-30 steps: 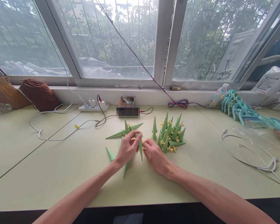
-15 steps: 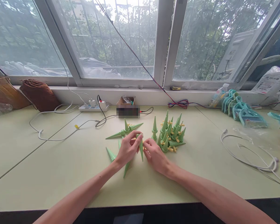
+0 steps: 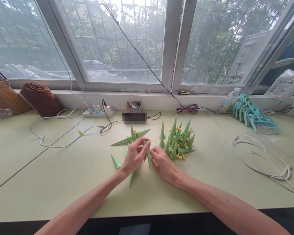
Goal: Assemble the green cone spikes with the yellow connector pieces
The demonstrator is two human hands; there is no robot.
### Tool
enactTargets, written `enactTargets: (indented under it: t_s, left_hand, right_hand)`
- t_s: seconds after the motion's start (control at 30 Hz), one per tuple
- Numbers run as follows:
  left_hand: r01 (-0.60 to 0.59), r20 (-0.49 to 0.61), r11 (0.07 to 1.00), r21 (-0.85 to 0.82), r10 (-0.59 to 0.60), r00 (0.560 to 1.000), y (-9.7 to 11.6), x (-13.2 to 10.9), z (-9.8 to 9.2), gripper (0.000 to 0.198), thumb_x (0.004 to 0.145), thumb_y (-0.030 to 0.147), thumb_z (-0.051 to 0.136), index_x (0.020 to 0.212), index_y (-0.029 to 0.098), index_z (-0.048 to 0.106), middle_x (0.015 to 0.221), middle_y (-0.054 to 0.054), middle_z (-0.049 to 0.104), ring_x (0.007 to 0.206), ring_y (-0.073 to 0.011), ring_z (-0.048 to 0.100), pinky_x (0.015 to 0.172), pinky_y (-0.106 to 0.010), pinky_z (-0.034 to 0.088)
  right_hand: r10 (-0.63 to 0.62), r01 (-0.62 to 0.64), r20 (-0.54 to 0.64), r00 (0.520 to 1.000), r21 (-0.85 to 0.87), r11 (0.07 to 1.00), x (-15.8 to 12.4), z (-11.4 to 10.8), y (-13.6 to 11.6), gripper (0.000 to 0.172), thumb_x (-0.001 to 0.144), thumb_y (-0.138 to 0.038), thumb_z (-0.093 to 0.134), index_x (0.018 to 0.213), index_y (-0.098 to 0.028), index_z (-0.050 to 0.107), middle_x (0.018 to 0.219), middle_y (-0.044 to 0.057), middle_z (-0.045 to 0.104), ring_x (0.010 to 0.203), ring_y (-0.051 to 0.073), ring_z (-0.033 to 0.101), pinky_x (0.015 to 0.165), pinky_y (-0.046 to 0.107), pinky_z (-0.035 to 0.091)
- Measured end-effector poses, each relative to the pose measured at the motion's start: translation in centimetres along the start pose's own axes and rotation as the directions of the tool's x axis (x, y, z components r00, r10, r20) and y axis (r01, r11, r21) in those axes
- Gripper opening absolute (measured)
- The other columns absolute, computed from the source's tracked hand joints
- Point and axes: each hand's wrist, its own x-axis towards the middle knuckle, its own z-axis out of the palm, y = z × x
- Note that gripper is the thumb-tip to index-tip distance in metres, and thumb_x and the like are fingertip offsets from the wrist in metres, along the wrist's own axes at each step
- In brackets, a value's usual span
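My left hand (image 3: pixel 135 156) is closed around a green plant-watering spike (image 3: pixel 148 157), whose pointed end hangs down toward the table. My right hand (image 3: pixel 163 162) is closed at the spike's other side, its fingertips pinched on a small yellow valve (image 3: pixel 151 157) that is mostly hidden. Several more green spikes lie under and around my left hand, one a loose spike (image 3: pixel 116 161) on its side. Just behind my right hand stands a cluster of spikes with yellow valves (image 3: pixel 178 140), most of them upright. A single upright spike (image 3: pixel 162 134) stands left of that cluster.
At the back are a power strip (image 3: pixel 98 113), a small cardboard box (image 3: pixel 132 105) and a coiled red-blue wire (image 3: pixel 188 108). A brown drawstring bag (image 3: pixel 40 99) sits at the left. Teal dustpans (image 3: pixel 262 120) and a white cable (image 3: pixel 262 166) lie to the right.
A teal item at the far right edge has shifted right, mostly out of view. My hands and the held spike have barely moved.
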Motion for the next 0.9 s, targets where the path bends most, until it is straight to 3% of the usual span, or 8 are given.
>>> enactTargets:
  t_s: [0.53,0.9]
  left_hand:
    - [0.01,0.005,1.0,-0.011,-0.009,1.0,-0.07,-0.04,0.03,0.03,0.091,0.048,0.056,0.098,0.02,0.058,0.056,0.007,0.041,0.042,-0.0086,0.047,0.037,-0.018,0.033]
    - [0.015,0.002,1.0,-0.003,-0.015,1.0,0.06,-0.03,0.09,0.03,0.091,0.048,0.055,0.098,0.019,0.058,0.054,0.007,0.044,0.043,-0.0087,0.048,0.037,-0.018,0.034]
  right_hand:
    - [-0.029,0.031,-0.057,0.998,0.019,0.999,0.23,-0.21,-0.06,0.024,0.09,0.0,0.04,0.086,-0.02,0.053,0.092,0.004,0.054,0.088,0.018,0.055,0.077,0.031,0.051]
    - [-0.022,0.029,-0.166,0.986,0.035,0.999,0.26,-0.56,-0.61,0.022,0.095,-0.006,0.042,0.09,-0.02,0.059,0.092,0.006,0.057,0.089,0.019,0.056,0.076,0.031,0.051]
